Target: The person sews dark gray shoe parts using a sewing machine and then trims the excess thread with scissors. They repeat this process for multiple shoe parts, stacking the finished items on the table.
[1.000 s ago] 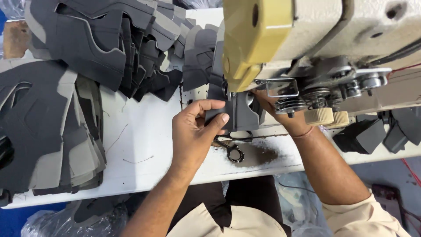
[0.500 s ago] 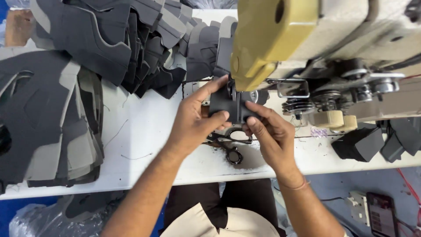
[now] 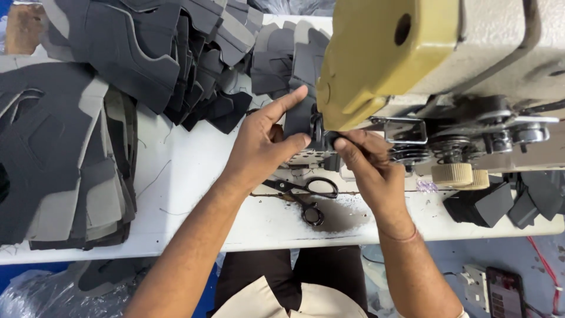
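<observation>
Head view: both hands at the needle end of the sewing machine (image 3: 412,53). Left hand (image 3: 262,147) pinches a dark grey cut piece (image 3: 297,118) between thumb and middle fingers, index finger stretched out straight above it and pointing at the yellow machine head. Right hand (image 3: 368,171) grips the same piece's near edge from the other side, fingertips clenched on it right under the head. Piece sits between the two sets of fingers, upright-ish against the head; needle itself hidden, can't tell if the piece is under the foot

Judgement on doing it well: keep the piece flat and taut between both grips, edges square to the feed line, fingertips off to the sides of the needle path rather than in front of it. Left guides, right steadies; light pressure only so the material doesn't buckle

Just below the fingers: black scissors (image 3: 303,194) lying on the white worktop (image 3: 194,176), blades closed, dark lint patch beside them. Beyond the left fingertips: heap of dark grey cut pieces (image 3: 194,53). Well left of the left wrist: flat stack of grey and beige panels (image 3: 59,159). Right of the right hand: thread tension discs and cream knobs (image 3: 453,174), a few more dark pieces (image 3: 500,203)

Packages/labels: none readable on the worktop. Clear plastic bag (image 3: 35,294) at the lower left, under the worktop edge. Lower right on the floor: white socket block (image 3: 474,282) and a dark phone-like slab (image 3: 505,291)
</observation>
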